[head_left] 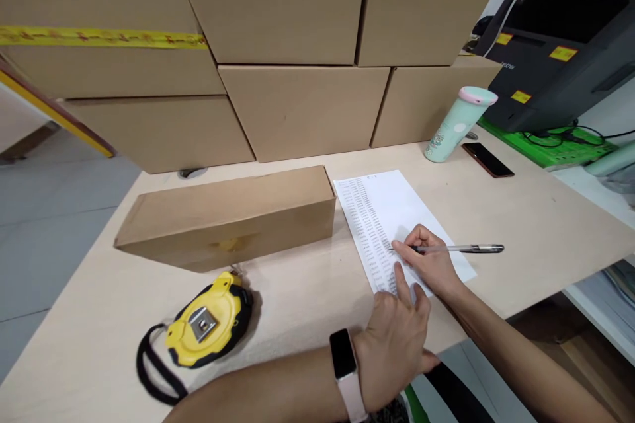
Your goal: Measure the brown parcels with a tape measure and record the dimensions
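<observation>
A white sheet of paper printed with a column of small text lies on the wooden table. My right hand is closed on a pen, its tip on the printed column. My left hand, with a pale wrist band, rests flat on the sheet's near edge, fingers stretched out, one pointing at a line. A long flat cardboard box lies to the left of the sheet. A yellow tape measure with a black strap sits near the front edge.
Stacked cardboard boxes wall off the back of the table. A mint green bottle with a pink lid and a dark phone stand at the back right. A black printer sits on a green mat at far right.
</observation>
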`<state>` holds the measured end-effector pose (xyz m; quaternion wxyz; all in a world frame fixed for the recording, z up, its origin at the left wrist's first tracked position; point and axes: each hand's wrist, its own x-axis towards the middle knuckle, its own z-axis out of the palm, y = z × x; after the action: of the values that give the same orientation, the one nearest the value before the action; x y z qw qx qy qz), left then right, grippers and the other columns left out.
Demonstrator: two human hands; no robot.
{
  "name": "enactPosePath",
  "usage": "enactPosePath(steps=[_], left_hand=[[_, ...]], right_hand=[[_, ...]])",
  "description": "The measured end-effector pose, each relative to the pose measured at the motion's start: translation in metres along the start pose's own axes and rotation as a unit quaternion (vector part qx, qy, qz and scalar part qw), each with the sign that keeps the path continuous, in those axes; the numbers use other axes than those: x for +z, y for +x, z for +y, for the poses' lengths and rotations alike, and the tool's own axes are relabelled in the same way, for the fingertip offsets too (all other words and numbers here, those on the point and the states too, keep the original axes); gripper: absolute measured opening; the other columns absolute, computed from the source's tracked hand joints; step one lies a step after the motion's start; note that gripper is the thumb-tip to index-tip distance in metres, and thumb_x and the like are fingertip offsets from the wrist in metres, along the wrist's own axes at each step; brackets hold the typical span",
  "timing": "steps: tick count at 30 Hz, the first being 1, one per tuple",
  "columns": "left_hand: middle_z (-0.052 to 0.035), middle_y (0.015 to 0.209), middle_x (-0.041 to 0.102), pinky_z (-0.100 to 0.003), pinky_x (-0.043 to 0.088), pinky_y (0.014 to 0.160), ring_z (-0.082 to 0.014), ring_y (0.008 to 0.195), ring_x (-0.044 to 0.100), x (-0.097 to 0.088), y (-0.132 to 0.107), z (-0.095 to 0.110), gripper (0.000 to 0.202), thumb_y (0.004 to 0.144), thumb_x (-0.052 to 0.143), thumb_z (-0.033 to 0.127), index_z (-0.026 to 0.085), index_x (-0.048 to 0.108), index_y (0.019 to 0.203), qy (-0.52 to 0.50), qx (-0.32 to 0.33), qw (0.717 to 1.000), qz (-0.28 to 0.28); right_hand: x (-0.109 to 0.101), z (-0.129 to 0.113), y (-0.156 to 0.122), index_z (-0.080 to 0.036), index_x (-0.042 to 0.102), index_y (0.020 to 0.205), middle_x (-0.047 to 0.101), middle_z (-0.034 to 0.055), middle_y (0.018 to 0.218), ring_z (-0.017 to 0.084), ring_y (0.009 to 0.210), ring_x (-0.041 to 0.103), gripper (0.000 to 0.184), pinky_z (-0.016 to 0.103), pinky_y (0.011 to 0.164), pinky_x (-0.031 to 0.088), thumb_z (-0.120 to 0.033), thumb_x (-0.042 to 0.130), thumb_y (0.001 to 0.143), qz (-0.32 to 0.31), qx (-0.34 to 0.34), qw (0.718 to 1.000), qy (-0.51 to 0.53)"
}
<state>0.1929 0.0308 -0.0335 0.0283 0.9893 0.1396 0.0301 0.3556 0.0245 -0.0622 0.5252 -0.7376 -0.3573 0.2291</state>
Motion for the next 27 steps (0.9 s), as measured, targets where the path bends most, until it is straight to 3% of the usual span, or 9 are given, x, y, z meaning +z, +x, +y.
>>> enactPosePath(steps=[9,16,27], left_hand=[[-0.0289,0.138,0.05,-0.03,0.048,0.066,-0.0231,0.08,0.065,-0.0022,0.0016,-0.0009,0.093,0.071,0.06,0.073,0.009,0.047,0.137,0.012,0.012,1.0,-0.01],[-0.0296,0.137,0.05,-0.03,0.047,0.066,-0.0233,0.081,0.064,0.0013,0.0017,-0.0001,0.095,0.071,0.06,0.074,0.008,0.046,0.138,0.029,0.007,0.999,0.017],[-0.0327,0.136,0.049,-0.03,0.046,0.065,-0.0236,0.084,0.064,-0.0018,0.0034,-0.0013,0.095,0.075,0.058,0.071,0.005,0.042,0.14,0.014,0.024,1.0,-0.013]], right_hand=[[-0.0005,0.0038,-0.0033,-0.024,0.035,0.055,0.034,-0.0073,0.053,0.01,0.051,0.032,0.034,0.026,0.049,0.028,-0.03,0.064,0.073,0.004,-0.038,0.998,-0.041],[-0.0001,0.0045,-0.0042,-0.024,0.035,0.056,0.034,-0.0073,0.053,0.01,0.05,0.032,0.033,0.026,0.048,0.028,-0.03,0.062,0.075,-0.007,-0.039,0.997,-0.067],[0.0013,0.0044,-0.0039,-0.024,0.037,0.055,0.036,-0.0065,0.051,0.011,0.05,0.033,0.033,0.026,0.048,0.029,-0.03,0.062,0.075,-0.003,-0.059,0.993,-0.098]])
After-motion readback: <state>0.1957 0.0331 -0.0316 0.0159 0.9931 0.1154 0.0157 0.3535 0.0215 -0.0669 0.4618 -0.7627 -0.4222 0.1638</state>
